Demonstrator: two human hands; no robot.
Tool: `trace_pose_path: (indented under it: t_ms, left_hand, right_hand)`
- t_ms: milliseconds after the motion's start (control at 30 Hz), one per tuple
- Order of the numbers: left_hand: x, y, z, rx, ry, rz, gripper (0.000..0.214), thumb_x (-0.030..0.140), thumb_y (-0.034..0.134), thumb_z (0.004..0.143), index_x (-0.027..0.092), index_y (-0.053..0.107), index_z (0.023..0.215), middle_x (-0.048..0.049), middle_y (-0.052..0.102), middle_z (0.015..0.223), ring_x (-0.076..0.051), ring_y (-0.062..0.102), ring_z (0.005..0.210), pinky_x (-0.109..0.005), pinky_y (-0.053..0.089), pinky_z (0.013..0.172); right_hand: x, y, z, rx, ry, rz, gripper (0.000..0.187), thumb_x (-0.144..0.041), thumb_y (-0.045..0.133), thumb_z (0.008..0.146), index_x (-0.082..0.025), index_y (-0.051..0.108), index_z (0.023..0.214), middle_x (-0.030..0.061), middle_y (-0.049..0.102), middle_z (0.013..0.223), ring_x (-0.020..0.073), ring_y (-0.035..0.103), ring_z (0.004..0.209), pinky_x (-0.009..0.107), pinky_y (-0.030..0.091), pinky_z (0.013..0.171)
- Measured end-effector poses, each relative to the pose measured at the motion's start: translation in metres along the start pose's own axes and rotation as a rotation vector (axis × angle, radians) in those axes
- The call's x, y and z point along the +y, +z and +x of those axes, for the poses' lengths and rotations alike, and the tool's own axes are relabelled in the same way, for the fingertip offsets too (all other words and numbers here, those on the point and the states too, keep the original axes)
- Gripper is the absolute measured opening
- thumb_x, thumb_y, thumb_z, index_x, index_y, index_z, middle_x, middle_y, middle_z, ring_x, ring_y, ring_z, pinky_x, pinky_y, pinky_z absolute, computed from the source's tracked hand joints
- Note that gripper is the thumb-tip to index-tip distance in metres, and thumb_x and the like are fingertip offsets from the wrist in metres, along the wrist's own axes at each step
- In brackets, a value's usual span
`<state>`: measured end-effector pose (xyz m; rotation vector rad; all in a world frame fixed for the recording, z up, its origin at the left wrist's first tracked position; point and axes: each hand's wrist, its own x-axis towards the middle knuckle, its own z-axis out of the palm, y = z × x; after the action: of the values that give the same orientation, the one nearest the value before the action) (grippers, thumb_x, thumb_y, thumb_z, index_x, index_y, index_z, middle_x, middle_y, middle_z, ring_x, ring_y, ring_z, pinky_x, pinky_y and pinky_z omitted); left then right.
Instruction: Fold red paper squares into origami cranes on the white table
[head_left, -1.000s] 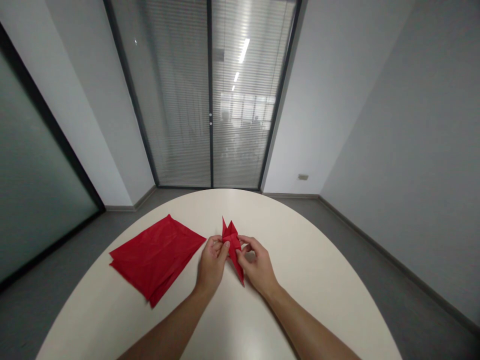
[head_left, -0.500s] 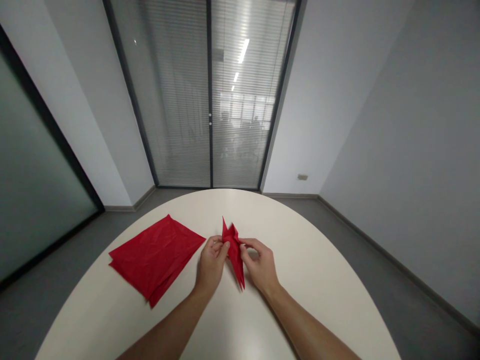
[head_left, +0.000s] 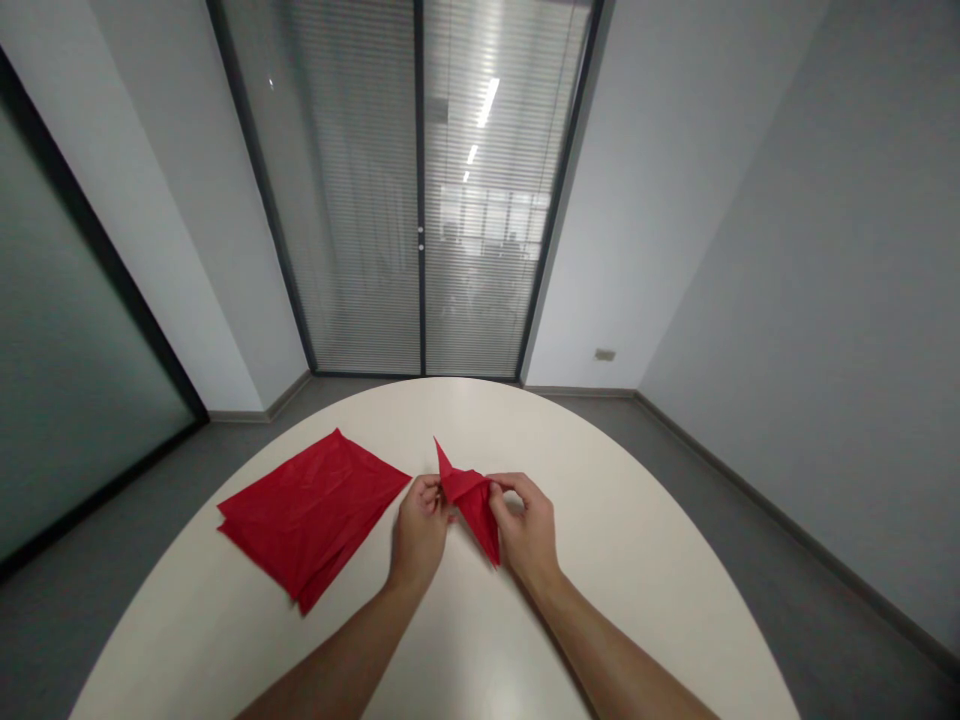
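Note:
A small folded red paper shape (head_left: 471, 498) with a pointed tip is held just above the round white table (head_left: 600, 560), between both hands. My left hand (head_left: 418, 535) pinches its left edge with thumb and fingers closed. My right hand (head_left: 526, 530) pinches its upper right edge, fingers curled. The lower point of the paper hangs down between my hands toward the table.
A stack of flat red paper sheets (head_left: 311, 512) lies on the table to the left of my left hand. Beyond the table are glass doors with blinds (head_left: 420, 190), grey floor and plain walls.
The folded paper has been pulled wider and tilted: its upper tip now leans left and one flap has spread toward my right hand. Both hands stayed in nearly the same place.

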<state>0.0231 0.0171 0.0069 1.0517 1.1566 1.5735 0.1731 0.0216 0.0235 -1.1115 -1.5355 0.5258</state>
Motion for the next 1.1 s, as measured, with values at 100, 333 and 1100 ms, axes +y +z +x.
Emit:
trace_pose_path:
  t_ms: [100, 333, 1100]
  left_hand:
    - [-0.001, -0.001, 0.000, 0.022, 0.020, 0.021, 0.030, 0.041, 0.071, 0.081, 0.017, 0.062, 0.098, -0.0124, 0.076, 0.099, -0.022, 0.073, 0.084, -0.028, 0.056, 0.066]
    - [0.000, -0.004, -0.003, 0.048, -0.029, 0.037, 0.045, 0.058, 0.065, 0.085, 0.017, 0.062, 0.101, -0.0111, 0.075, 0.094, -0.022, 0.073, 0.080, -0.028, 0.056, 0.061]
    - [-0.002, -0.001, -0.010, -0.005, 0.137, 0.137, 0.024, 0.042, 0.066, 0.089, 0.019, 0.065, 0.097, -0.0078, 0.075, 0.096, -0.020, 0.073, 0.088, -0.030, 0.058, 0.076]
  right_hand:
    - [0.001, 0.000, 0.000, 0.039, 0.008, -0.016, 0.016, -0.029, 0.057, 0.092, -0.021, 0.072, 0.091, 0.0066, 0.073, 0.091, 0.0234, 0.066, 0.089, 0.037, 0.051, 0.084]
    - [0.007, 0.004, -0.001, 0.089, 0.134, 0.158, 0.020, -0.038, 0.053, 0.095, -0.020, 0.063, 0.097, 0.0052, 0.070, 0.088, 0.0201, 0.065, 0.081, 0.032, 0.050, 0.075]
    - [0.001, 0.011, -0.003, -0.098, 0.115, 0.231, 0.026, -0.044, 0.068, 0.089, -0.020, 0.070, 0.100, 0.0058, 0.069, 0.093, 0.0206, 0.061, 0.082, 0.034, 0.048, 0.077]
